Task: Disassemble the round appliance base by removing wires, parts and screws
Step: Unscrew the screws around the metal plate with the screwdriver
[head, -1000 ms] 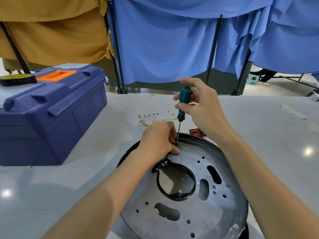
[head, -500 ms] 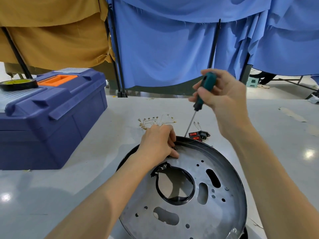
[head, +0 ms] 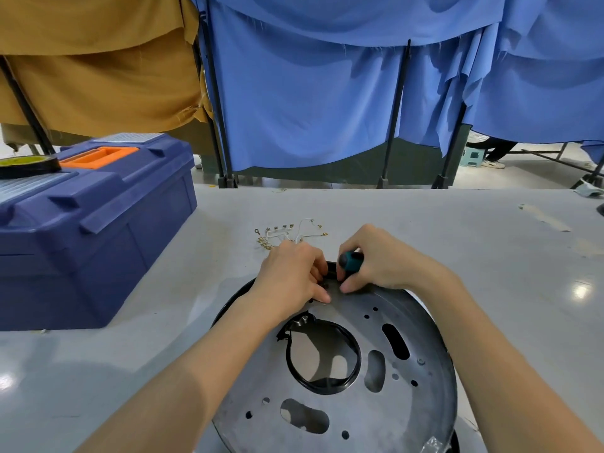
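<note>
Round metal base (head: pixel 359 415) w/ holes, black centre ring (head: pixel 322 385); R hand (head: pixel 385 266) grip clamped on screwdriver (head: pixel 350 259), L hand (head: pixel 287 273) grip unclear

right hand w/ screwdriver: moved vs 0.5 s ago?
Yes. The right hand, gripping the screwdriver, has dropped from above the far rim of the round base down onto that rim, beside the left hand.

The round appliance base (head: pixel 421 325) is lying flat, grey perforated plate up inside a black rim, stretching from the left hand (head: pixel 291 273) gripping its far edge back toward the person. A torn black ring (head: pixel 356 358) is lining its central hole. Just beyond the grip, detached white wires (head: pixel 304 228) with brass terminals are lying loose.
</note>
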